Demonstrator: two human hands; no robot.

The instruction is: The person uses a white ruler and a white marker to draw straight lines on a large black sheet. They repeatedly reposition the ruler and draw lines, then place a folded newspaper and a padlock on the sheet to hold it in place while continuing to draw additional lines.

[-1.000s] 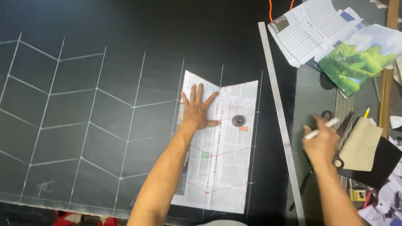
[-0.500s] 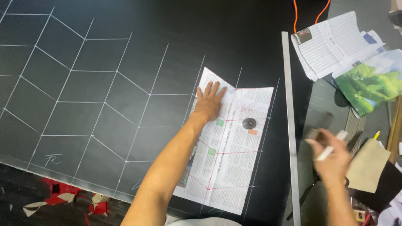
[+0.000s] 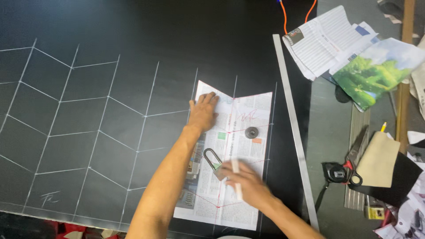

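Nearest to me, my right hand (image 3: 248,186) lies over the lower part of the newspaper pattern (image 3: 230,155), blurred. Its grip is closed on a white chalk stick (image 3: 237,179) that runs across the fingers. The hand lies against a padlock (image 3: 214,163) resting on the paper, silver shackle pointing up and left; I cannot tell whether my fingers press the lock's body or only cover it.

The newspaper pattern is an arrow-like shape with red lines on it, spread flat on the black cloth (image 3: 110,66) that covers the bench. A small round metal weight (image 3: 251,132) sits on the paper's upper right part, apart from both hands.

Farther up, my left hand (image 3: 203,113) is laid flat, palm down, fingers together, on the paper's upper left corner; it grips nothing, just presses the sheet.

White chalk lines (image 3: 102,132) make a zigzag grid on the cloth to the left of the paper.

To the right, a long metal ruler (image 3: 292,124) lies along the cloth's edge. Beyond it on the grey bench (image 3: 327,132) are scissors (image 3: 354,155) with a black tape measure (image 3: 336,172) just beside them, a tan card (image 3: 376,159), and at the far corner loose printed papers (image 3: 323,42) and a green picture sheet (image 3: 376,71).
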